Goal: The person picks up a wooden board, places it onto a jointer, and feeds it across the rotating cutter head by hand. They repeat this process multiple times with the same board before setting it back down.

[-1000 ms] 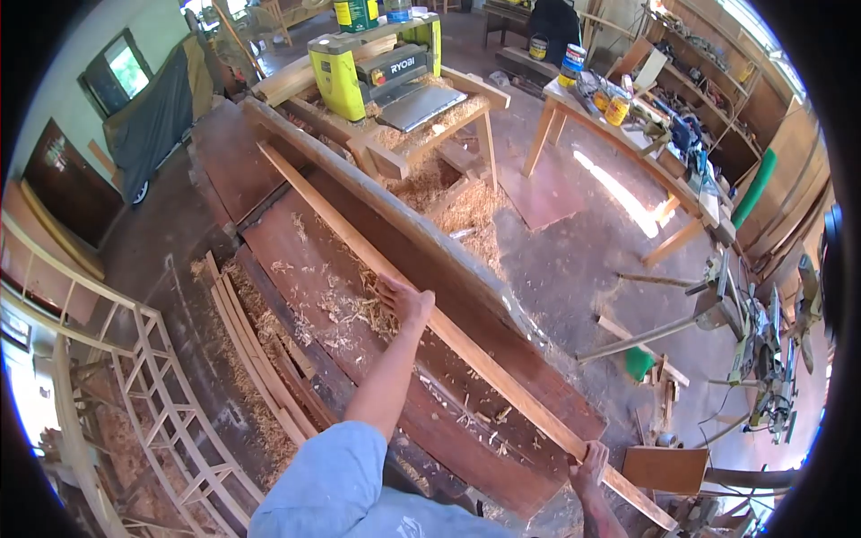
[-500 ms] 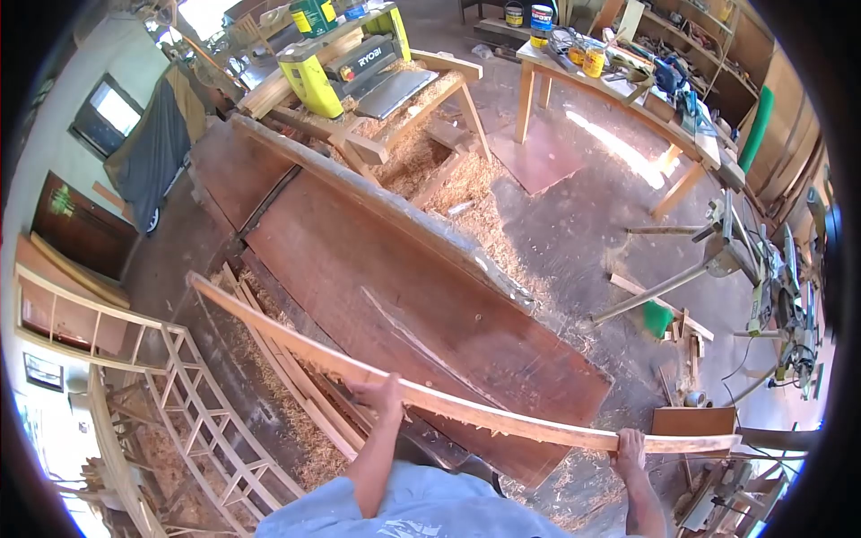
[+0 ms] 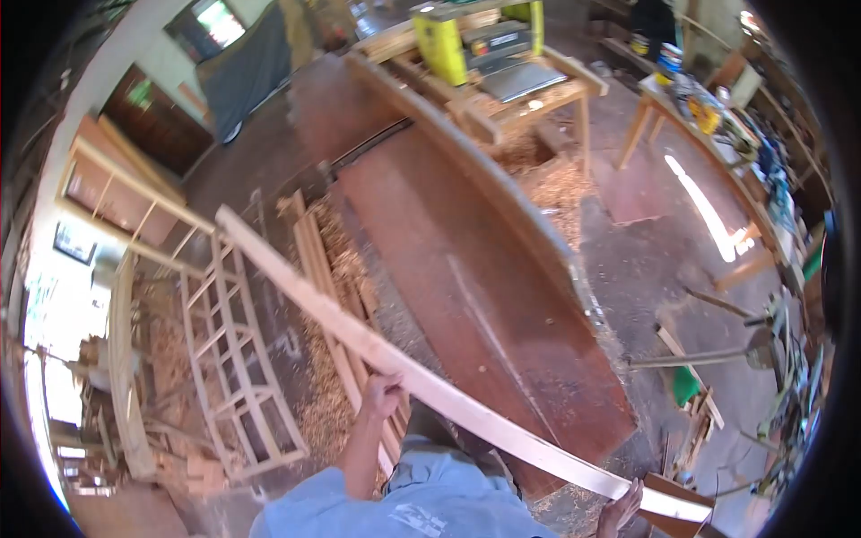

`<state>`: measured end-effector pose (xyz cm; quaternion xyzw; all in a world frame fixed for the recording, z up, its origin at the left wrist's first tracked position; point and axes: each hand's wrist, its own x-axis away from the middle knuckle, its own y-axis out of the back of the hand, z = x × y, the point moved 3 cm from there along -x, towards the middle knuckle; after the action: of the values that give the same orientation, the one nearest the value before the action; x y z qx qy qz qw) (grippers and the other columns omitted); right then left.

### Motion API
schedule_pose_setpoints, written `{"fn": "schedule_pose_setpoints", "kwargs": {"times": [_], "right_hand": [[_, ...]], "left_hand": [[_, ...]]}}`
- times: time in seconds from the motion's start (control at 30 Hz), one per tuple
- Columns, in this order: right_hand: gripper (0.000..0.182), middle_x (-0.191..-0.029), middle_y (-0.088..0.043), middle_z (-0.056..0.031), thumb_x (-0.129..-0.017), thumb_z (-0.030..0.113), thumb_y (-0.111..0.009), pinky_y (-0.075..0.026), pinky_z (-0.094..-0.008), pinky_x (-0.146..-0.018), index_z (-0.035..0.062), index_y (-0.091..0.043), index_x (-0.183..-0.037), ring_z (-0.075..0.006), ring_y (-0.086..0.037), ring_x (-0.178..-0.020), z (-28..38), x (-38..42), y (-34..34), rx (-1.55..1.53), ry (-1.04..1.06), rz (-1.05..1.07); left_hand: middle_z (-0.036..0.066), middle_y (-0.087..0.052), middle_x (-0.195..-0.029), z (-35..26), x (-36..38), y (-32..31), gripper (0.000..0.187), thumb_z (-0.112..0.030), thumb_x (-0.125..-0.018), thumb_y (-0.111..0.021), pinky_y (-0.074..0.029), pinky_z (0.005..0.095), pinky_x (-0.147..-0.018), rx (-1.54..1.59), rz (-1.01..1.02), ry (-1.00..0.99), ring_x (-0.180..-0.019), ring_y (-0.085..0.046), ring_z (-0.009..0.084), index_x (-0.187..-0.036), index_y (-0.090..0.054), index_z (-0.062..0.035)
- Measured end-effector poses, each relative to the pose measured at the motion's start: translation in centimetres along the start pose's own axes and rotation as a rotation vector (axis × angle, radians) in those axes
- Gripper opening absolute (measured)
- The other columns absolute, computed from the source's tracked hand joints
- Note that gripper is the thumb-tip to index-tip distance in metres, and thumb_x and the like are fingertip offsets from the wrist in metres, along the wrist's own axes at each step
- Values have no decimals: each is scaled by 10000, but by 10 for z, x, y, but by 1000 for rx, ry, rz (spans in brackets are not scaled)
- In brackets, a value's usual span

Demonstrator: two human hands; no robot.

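A long, pale wooden board (image 3: 466, 408) runs diagonally in front of me, from upper left to lower right. My left hand (image 3: 383, 395) is closed at its near edge, around the middle of its length. Closer to the lower right end, my right hand (image 3: 621, 507) grips it with fingers wrapped over the edge. Beyond and partly under the board lies a large reddish-brown wooden panel (image 3: 466, 242) on the floor. Several long wooden strips (image 3: 325, 269) lie beside it on the left among shavings.
A light wooden lattice frame (image 3: 235, 350) stands at left. A yellow-green thickness planer (image 3: 498, 54) sits on a wooden stand at the back, with shavings (image 3: 560, 184) below. A cluttered workbench (image 3: 708, 170) is at right, near a metal stand (image 3: 708, 357) and a green object (image 3: 686, 384).
My view has turned, so the room appears shifted right and down. The board slants more steeply, its right end lower, and both hands have stayed with it.
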<state>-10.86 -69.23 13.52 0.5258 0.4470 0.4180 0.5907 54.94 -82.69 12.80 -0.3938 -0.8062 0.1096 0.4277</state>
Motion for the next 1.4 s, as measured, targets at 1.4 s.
{"fn": "schedule_pose_setpoints", "kwargs": {"times": [1.4], "right_hand": [[285,-878,-643,-245,-655,2,-650,-488,-490,-796,45,-562,-923,-438,-623,-908,-146,-13,26,-200,-203,478]], "left_hand": [[252,-641,-933,185,-49,-290,437,-319,-849,-727,-530,451,-769,-1234,167,-465,-880,-650,380,-966,-587,78]]}}
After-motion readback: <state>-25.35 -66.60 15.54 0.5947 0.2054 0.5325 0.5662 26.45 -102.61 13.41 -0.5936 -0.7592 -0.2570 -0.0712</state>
